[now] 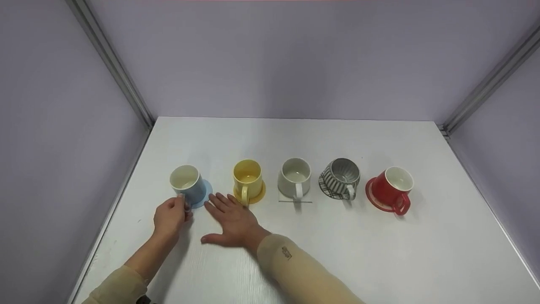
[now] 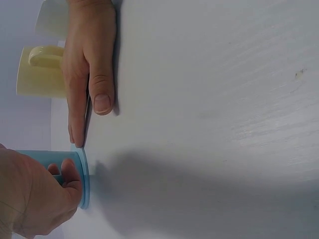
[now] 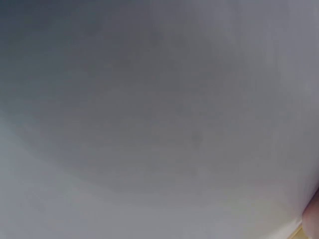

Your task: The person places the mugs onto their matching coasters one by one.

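A light blue mug (image 1: 193,192) with a pale inside stands at the left on a round blue coaster (image 1: 208,190). My left hand (image 1: 169,217) grips the mug's handle, which the fingers mostly hide. Flat on the table lies my right hand (image 1: 233,223), fingers straight and thumb spread; its fingertips are right at the coaster's near edge. In the left wrist view, the curled fingers at the blue mug (image 2: 47,158) and the flat right hand (image 2: 92,59) both show. The right wrist view has mostly blurred white table and a bit of finger (image 3: 312,221).
To the right, in a row, stand a yellow mug (image 1: 248,179) on a yellow coaster, a white mug (image 1: 291,185) on a square pale one, a grey striped cup (image 1: 337,181) on a black-lined one, and a red mug (image 1: 384,190) on a red one. Walls enclose the white table (image 1: 337,253).
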A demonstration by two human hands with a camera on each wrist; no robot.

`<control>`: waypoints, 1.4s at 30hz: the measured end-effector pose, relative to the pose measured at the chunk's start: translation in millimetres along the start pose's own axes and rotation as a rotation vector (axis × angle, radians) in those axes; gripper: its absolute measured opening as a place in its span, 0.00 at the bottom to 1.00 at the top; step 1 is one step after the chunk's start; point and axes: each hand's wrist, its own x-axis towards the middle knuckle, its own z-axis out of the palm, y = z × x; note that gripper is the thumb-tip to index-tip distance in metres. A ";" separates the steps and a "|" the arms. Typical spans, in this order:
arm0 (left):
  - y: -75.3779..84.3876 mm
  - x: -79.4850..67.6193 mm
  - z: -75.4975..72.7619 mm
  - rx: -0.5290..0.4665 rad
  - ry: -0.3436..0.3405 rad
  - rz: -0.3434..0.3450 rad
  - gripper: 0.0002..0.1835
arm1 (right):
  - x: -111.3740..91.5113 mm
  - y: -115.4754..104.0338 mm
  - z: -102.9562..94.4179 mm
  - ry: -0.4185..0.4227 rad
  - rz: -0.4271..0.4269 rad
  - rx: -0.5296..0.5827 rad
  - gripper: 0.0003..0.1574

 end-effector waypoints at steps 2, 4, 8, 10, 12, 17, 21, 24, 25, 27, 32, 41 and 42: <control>0.7 0.3 0.9 -0.001 -0.003 -0.003 0.26 | -0.3 0.3 -0.6 -0.001 0.002 0.002 0.65; 1.2 0.5 1.8 0.001 0.000 -0.002 0.26 | -0.2 0.6 -0.6 -0.004 0.004 0.006 0.65; 0.0 0.6 2.5 -0.016 0.021 0.026 0.24 | 0.6 0.4 0.1 -0.001 0.007 0.005 0.65; -1.6 0.1 2.0 -0.030 0.030 0.039 0.24 | 0.7 0.0 0.7 0.001 0.005 0.007 0.65; -2.9 -1.0 0.7 -0.034 0.030 0.042 0.24 | 0.7 -0.8 1.0 -0.003 0.003 0.012 0.65; -5.6 -2.1 -3.7 -0.030 0.017 0.030 0.23 | 1.8 -4.4 1.5 -0.012 -0.001 0.028 0.65; -7.1 -1.5 -3.9 -0.030 0.018 0.019 0.23 | 2.6 -4.0 4.3 0.000 -0.011 0.025 0.65; -7.8 -0.6 -0.5 -0.034 0.025 0.010 0.24 | 1.4 -0.7 5.0 -0.004 -0.017 0.029 0.65; -7.9 -0.1 1.0 -0.034 0.027 0.009 0.24 | 0.8 0.6 4.5 -0.008 -0.017 0.031 0.65; -7.6 0.7 4.2 -0.046 0.026 0.009 0.24 | -0.5 2.8 3.8 -0.015 -0.015 0.035 0.65; -6.8 3.7 11.6 -0.033 0.030 -0.011 0.27 | -2.0 8.0 7.0 -0.003 -0.007 0.038 0.65; -5.0 8.9 16.1 0.028 0.088 0.002 0.29 | -4.3 1.5 2.3 0.020 0.021 -0.016 0.59; -4.3 9.1 14.6 0.047 0.090 0.000 0.30 | -4.6 -0.7 -0.1 0.016 0.026 -0.010 0.58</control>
